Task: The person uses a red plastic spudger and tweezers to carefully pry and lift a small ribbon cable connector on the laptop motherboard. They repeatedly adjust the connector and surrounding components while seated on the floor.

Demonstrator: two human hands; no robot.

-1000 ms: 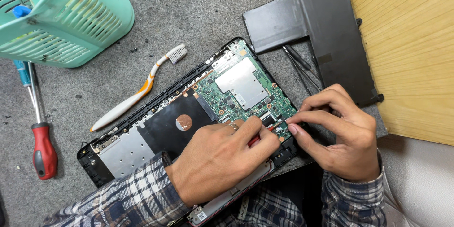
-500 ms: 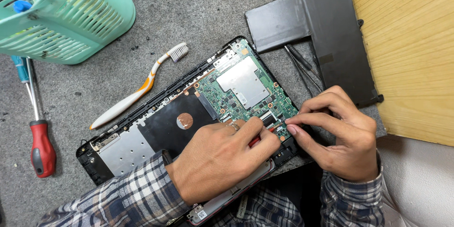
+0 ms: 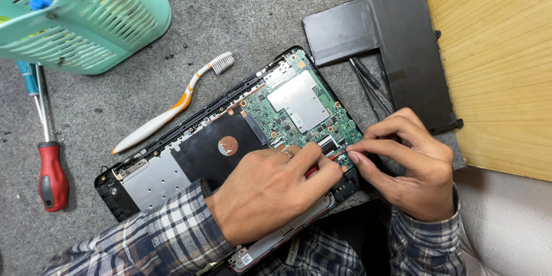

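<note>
Here, the grey tabletop (image 3: 259,6) spread out beyond both hands, with a pale wooden board (image 3: 500,63) laid over it beyond and to the right of the right hand. Directly under the hands lay an opened laptop base (image 3: 167,167), its cover off and its insides exposed; a black battery pack (image 3: 397,40) already sat out of the machine, just beyond the right hand. A mint-green plastic basket (image 3: 98,23) stood well beyond the left hand, off to the left. Inside the base, the green circuit board (image 3: 299,109) remained seated, reaching from the fingertips away from the person. A white and orange toothbrush (image 3: 172,109) lay beyond the left hand, beside the base, and a red-handled screwdriver (image 3: 52,175) rested far out to the left.

The left hand (image 3: 270,190) was closed around a slim red-handled tool (image 3: 313,169), most of it hidden in the grip, its tip hidden at the board's near corner. The right hand (image 3: 411,164) pinched thumb and forefinger together at that same corner; whatever it held was too small to make out. Judging by the layout, the teardown looked partly done: cover and battery out, the board and its small connectors still to be freed.
</note>
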